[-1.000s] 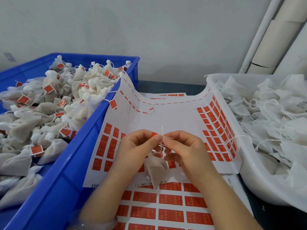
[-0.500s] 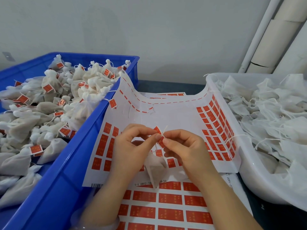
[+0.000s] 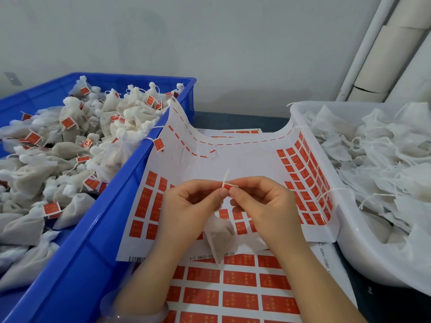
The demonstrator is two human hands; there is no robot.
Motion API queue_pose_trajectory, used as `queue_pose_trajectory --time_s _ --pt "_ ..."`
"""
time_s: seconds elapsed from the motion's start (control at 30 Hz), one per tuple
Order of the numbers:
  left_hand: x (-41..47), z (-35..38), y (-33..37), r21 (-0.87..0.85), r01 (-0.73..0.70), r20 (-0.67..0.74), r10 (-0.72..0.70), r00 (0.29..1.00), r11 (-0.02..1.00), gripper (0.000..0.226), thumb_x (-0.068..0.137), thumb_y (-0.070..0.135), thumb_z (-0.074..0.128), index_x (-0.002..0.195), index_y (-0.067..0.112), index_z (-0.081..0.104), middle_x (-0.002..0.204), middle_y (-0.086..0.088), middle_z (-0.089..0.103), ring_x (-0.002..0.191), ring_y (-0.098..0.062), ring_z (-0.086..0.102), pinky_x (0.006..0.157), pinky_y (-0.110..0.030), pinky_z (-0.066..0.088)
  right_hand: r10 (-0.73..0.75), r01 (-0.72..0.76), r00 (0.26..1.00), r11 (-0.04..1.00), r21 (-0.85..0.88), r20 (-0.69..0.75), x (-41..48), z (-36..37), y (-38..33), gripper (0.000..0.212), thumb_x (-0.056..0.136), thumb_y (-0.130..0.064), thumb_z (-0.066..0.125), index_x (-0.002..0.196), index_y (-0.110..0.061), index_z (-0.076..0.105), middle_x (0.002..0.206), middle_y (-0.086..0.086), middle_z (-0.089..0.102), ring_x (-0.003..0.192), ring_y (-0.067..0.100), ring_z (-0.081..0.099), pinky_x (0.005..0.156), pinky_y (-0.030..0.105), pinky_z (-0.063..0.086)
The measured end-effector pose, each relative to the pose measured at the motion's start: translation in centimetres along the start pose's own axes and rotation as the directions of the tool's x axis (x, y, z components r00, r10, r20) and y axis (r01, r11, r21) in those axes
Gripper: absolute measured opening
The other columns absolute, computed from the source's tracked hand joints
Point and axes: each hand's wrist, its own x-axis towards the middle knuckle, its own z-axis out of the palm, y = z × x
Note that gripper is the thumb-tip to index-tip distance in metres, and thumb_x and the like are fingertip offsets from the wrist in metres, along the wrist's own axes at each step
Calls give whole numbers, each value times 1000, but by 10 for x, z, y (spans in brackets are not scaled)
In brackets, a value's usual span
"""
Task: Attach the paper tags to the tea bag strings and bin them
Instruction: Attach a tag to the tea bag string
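Head view, centre of frame: the fingers [image 3: 210,190] of the left hand [image 3: 186,210] and right hand [image 3: 263,206] pinch a red paper tag [image 3: 227,187] onto the string [image 3: 225,176] of one tea bag [image 3: 219,237] below them, not yet binned. The blue crate [image 3: 93,241] at left is heaped with tagged bags, while the white tub [image 3: 345,229] at right is full of untagged ones and the tag sheet [image 3: 245,159] keeps many tags, so much seems left. A dark surface [image 3: 233,120] meets a grey wall [image 3: 233,54], with cardboard tubes [image 3: 384,61] upper right.

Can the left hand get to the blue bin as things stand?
Probably yes: the blue bin stands open beside the left hand and nothing blocks the way; but that hand and the right hand pinch the tag.
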Motion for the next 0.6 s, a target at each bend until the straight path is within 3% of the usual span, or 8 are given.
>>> queue_pose_trajectory --time_s 0.6 --pt "2 -1 -1 -113 129 56 -123 991 985 23 60 38 68 77 23 69 69 8 70 62 -11 68 56 -15 51 -28 26 999 997 -67 -35 0 0 2 16 79 -22 69 76 -35 63 75 -26 66 74 -3 64 57 6 48"
